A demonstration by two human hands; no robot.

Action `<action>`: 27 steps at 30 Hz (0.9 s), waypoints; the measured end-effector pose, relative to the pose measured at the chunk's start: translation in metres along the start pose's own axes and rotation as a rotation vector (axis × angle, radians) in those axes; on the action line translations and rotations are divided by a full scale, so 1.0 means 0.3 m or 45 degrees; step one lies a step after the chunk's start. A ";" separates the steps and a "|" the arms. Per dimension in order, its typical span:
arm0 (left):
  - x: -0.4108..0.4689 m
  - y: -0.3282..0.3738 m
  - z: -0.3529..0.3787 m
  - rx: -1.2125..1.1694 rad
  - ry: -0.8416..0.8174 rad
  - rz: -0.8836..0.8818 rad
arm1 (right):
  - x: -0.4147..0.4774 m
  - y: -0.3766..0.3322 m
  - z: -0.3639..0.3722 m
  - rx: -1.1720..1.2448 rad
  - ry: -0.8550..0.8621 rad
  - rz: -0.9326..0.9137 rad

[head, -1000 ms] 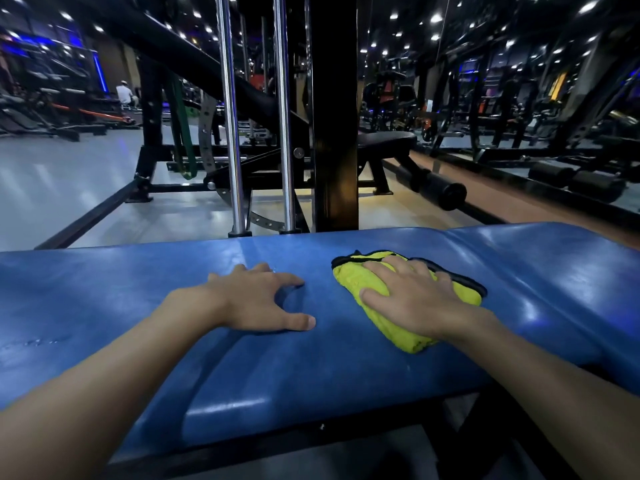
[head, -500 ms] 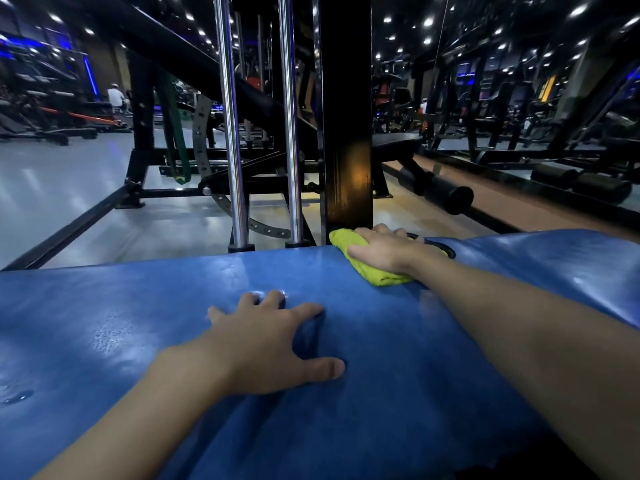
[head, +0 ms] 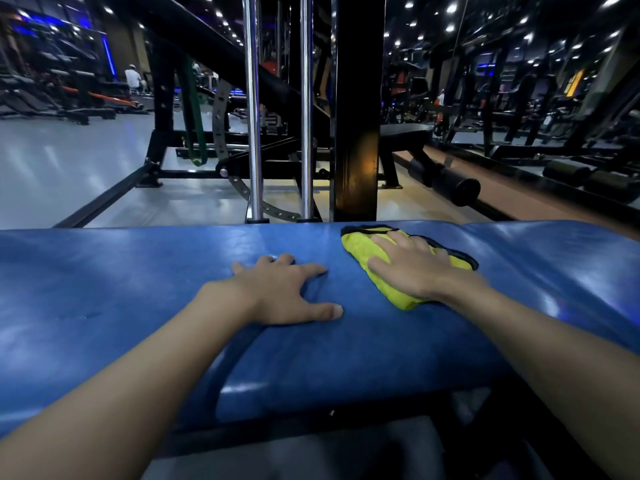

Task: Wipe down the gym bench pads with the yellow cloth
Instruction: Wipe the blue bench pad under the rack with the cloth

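- The yellow cloth lies bunched on the blue bench pad, right of the pad's middle and close to its far edge; a dark trim shows along the cloth's far and right sides
- The right hand lies palm down on top of the cloth; its fingers are straight and spread, pressing the cloth onto the pad rather than curling round it, and the thumb points left across the cloth's near part
- The left hand rests palm down on bare vinyl, just left of the cloth and not touching it; its fingers are spread and lightly arched with the tips on the pad, the thumb stretched out to the right, and it holds nothing
- Both bare forearms reach in from the near corners
- The pad runs left to right across the whole view, glossy and streaked with reflected light, and it dents a little beside the left wrist
- Just beyond the far edge stand two upright chrome rods, and a black post stands right of them, directly behind the cloth
- A green band hangs from the black frame left of the rods
- A black roller pad sits right of the post, and a black flat bench lies farther back
- Far left, a person in a white top is small and blurred, on a pale floor
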State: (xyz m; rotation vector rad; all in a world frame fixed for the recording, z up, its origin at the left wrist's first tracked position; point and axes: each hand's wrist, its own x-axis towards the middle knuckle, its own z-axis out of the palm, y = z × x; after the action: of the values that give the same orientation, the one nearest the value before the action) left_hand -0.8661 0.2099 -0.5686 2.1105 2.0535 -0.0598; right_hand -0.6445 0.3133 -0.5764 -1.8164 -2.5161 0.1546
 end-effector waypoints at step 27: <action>-0.035 0.001 -0.013 0.024 -0.022 0.022 | 0.068 -0.015 -0.018 0.009 -0.028 -0.015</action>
State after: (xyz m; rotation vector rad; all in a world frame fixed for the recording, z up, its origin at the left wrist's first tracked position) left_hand -0.8667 0.2001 -0.5630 2.1311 2.0322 -0.0946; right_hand -0.6548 0.3316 -0.5712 -1.8066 -2.5376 0.1834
